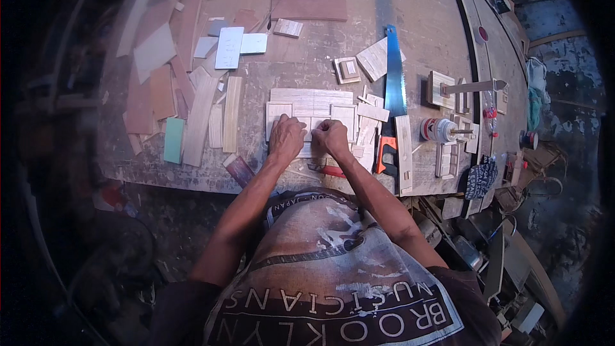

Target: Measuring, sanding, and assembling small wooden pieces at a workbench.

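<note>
A pale wooden panel assembly (312, 98) lies near the bench's front edge, with raised square frames at its left and right. My left hand (288, 136) rests on its left half, fingers bent and pressed against the wood. Beside it, my right hand (331, 137) is closed in a pinch over the right half, close to the frame there; whatever is between the fingertips is too small to make out. A red-handled utility knife (330, 170) lies just below the panel, under my right wrist.
Right of the panel lie thin wood strips (368, 129) and a handsaw (395, 83) with an orange handle. Further right stand a white glue bottle (437, 130) and a hammer (475, 87) across wood blocks. Boards and offcuts (205, 106) cover the left side of the workbench (307, 67).
</note>
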Tool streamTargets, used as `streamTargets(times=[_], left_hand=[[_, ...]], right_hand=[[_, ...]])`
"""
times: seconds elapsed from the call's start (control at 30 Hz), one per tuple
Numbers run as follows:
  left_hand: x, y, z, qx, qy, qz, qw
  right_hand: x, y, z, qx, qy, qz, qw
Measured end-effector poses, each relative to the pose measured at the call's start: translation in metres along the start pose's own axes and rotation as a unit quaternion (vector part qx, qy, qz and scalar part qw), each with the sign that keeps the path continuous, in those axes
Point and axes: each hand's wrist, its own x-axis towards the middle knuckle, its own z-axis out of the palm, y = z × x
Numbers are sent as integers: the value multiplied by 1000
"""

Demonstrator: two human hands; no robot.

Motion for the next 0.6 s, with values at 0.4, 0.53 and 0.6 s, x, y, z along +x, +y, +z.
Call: streamTargets(times=[0.4,0.53,0.6], left_hand=[[23,12,-5,60,-61,-80,993],[23,13,-5,62,-54,-84,993],[22,14,-4,60,-51,-92,993]], right_hand=[[-2,-2,3,-34,11,-9,999],[-2,-2,4,-39,15,-10,999],[-3,-2,4,-33,12,0,999]])
